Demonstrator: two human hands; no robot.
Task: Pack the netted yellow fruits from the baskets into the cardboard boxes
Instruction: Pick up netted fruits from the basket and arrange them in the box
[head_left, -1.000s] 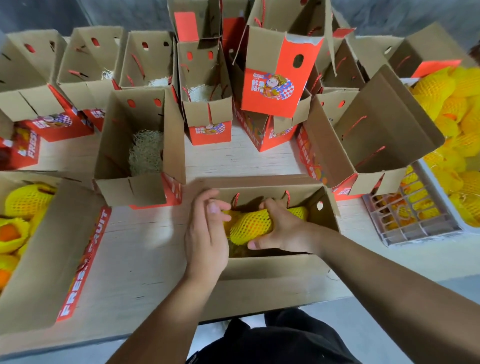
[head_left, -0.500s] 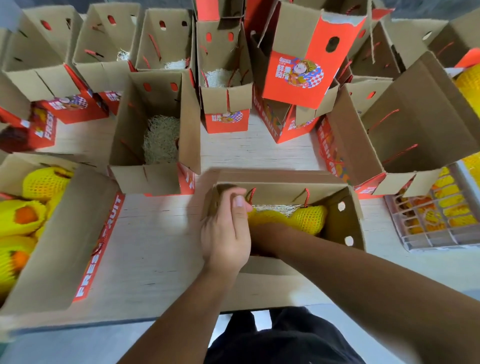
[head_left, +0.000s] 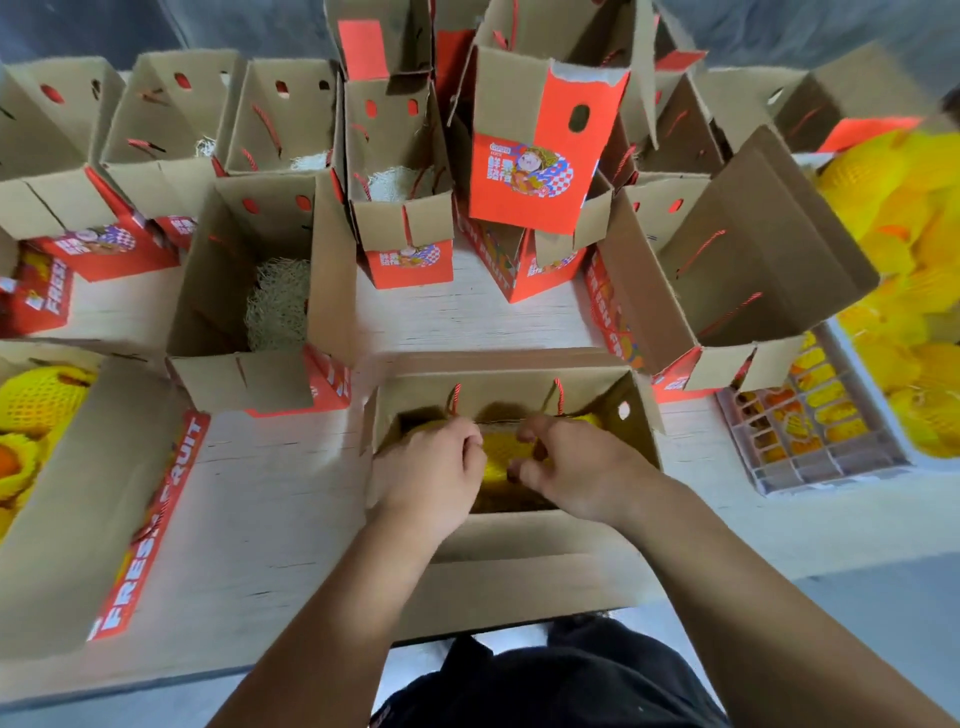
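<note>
- Both hands are inside the open cardboard box (head_left: 511, 535) at the table's near edge.
- Left hand (head_left: 431, 478) and right hand (head_left: 576, 475) — fingers curled — hold the netted yellow fruit (head_left: 498, 452) lying in the box.
- More netted fruits lie in the white basket (head_left: 878, 395) at the right.

Bare forearms, no sleeves visible; black garment (head_left: 550, 680) at lower body.

Bright, even daylight leaves only soft shadows inside the boxes (head_left: 519, 218), while wide-angle distortion bends the edges and motion blur smears the yellow fruit (head_left: 904, 218) at right.
</note>
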